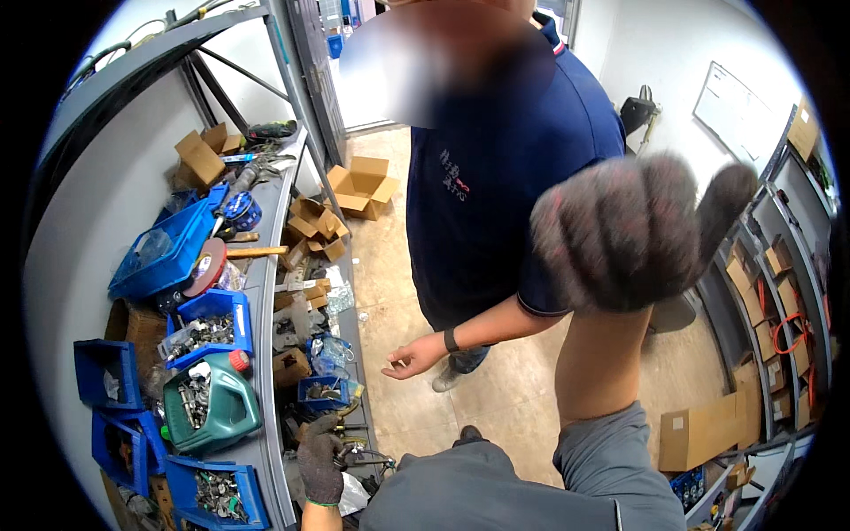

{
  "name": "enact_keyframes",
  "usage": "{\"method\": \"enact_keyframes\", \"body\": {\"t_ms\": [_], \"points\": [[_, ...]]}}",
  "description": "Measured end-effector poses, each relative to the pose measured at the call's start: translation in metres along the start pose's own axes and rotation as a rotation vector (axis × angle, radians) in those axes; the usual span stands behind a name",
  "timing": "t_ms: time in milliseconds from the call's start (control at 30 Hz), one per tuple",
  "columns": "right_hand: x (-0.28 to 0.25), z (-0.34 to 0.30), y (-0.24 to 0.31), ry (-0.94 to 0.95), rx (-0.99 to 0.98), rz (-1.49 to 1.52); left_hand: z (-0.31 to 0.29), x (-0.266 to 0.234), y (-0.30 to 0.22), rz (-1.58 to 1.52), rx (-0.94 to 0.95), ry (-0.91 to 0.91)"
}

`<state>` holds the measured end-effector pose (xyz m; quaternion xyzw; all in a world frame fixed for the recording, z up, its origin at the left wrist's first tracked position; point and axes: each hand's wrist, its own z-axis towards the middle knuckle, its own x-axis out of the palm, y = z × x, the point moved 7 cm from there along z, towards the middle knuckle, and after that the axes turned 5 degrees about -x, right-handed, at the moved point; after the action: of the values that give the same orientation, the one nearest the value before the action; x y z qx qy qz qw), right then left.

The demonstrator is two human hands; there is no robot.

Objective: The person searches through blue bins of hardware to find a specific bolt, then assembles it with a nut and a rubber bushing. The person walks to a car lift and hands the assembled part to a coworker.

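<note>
Head view, with the cut-open green jug [243, 416] as landmark: to its left is a dark blue bin [91, 361]. Above it in view, the large blue tray [146, 281] leans at a tilt, and nearer the jug a blue bin [243, 326] holds small metal parts. The jug, full of similar parts, stands on the grey shelf [267, 285]. Right of and below the jug, the left hand, in a dark glove [320, 465], reaches to the lower level, its fingers bent beside dark metal pieces [365, 461]; whether they grip one, I cannot tell. Those pieces lie to the jug's lower right. Further right of the jug stands a co-worker in a navy shirt [496, 203], one bare hand [416, 357] hanging half open. Far right of the jug and higher, the right hand [633, 232], gloved and blurred, is raised with fingers curled in and thumb out; I cannot tell if it encloses anything.
</note>
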<state>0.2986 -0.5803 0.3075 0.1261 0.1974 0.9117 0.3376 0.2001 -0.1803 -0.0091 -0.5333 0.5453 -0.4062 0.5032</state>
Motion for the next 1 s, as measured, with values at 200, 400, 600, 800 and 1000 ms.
{"method": "enact_keyframes", "body": {"t_ms": [200, 400, 600, 800, 1000], "points": [[0.013, -0.001, 0.01, 0.001, 0.13, -0.224, 0.01, -0.001, 0.013, -0.016, 0.019, -0.026], [0.058, -0.129, -0.17, 0.123, 0.965, -0.698, 0.006, 0.014, -0.021, 0.254, 0.039, -0.01], [0.141, -0.235, -0.26, 0.223, 1.11, -0.401, 0.006, 0.012, -0.004, -0.022, 0.018, 0.049], [0.161, -0.232, -0.255, 0.247, 1.06, -0.321, 0.004, 0.014, -0.009, 0.37, 0.416, 0.024], [0.159, -0.233, -0.255, 0.246, 1.109, -0.377, 0.002, 0.026, -0.018, 0.212, 0.257, 0.094]]}}
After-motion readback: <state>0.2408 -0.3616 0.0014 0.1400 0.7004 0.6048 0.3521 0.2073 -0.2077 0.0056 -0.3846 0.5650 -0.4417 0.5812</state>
